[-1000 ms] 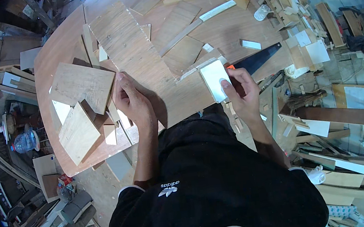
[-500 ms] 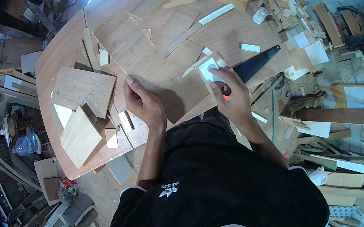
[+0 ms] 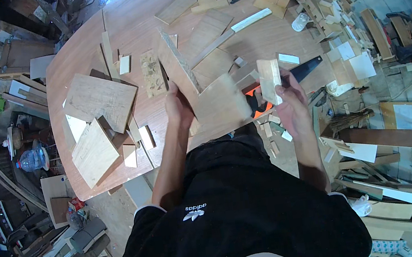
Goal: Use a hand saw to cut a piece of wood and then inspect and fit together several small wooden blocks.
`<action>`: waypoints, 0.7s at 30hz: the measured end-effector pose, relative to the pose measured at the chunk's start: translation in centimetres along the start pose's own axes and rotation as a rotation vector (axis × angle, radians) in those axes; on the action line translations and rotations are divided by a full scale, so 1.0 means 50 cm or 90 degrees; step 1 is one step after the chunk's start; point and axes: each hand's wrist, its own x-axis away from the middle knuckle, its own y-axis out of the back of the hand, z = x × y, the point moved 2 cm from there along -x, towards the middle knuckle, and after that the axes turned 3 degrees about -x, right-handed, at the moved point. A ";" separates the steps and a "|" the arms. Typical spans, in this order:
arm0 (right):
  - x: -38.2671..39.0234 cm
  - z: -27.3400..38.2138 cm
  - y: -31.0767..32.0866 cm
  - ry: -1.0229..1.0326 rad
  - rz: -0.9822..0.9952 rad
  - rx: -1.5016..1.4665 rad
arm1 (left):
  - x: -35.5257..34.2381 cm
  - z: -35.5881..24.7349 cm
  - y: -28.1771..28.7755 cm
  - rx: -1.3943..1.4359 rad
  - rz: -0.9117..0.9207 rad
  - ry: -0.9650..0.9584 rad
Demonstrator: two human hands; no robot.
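Note:
My left hand (image 3: pixel 177 106) grips a thin wooden board (image 3: pixel 180 61) at its near end, and the board is tipped up on edge. Part of the fingers is hidden behind it. Next to it, a pale wooden panel (image 3: pixel 221 106) has a blurred right side; whether it joins the tilted board I cannot tell. Raised over the table's right side, my right hand (image 3: pixel 293 99) is closed on a small wooden block (image 3: pixel 269 81) with a pale face. Behind that block lies a handsaw with a black blade (image 3: pixel 307 67) and an orange handle (image 3: pixel 253 93).
On the wooden table (image 3: pixel 132 3), loose boards (image 3: pixel 101 100) are piled at left, and a knotty wood piece (image 3: pixel 153 73) lies beside my left hand. A pale strip (image 3: pixel 251 19) and a clear jar (image 3: pixel 300 22) are farther right. Offcuts (image 3: pixel 342 53) crowd the right side.
The long board has been tipped up from lying nearly flat, uncovering the knotty piece. My right hand has risen and moved right, now with the small block held up.

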 end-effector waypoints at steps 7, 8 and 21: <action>0.039 -0.045 -0.055 -0.106 0.080 0.061 | -0.029 0.076 -0.020 0.438 0.649 0.083; 0.043 -0.038 -0.065 -0.095 0.089 0.148 | -0.016 0.069 -0.040 0.495 0.681 0.119; 0.040 -0.075 -0.053 -0.193 0.159 0.271 | -0.028 0.071 -0.106 0.491 0.843 0.013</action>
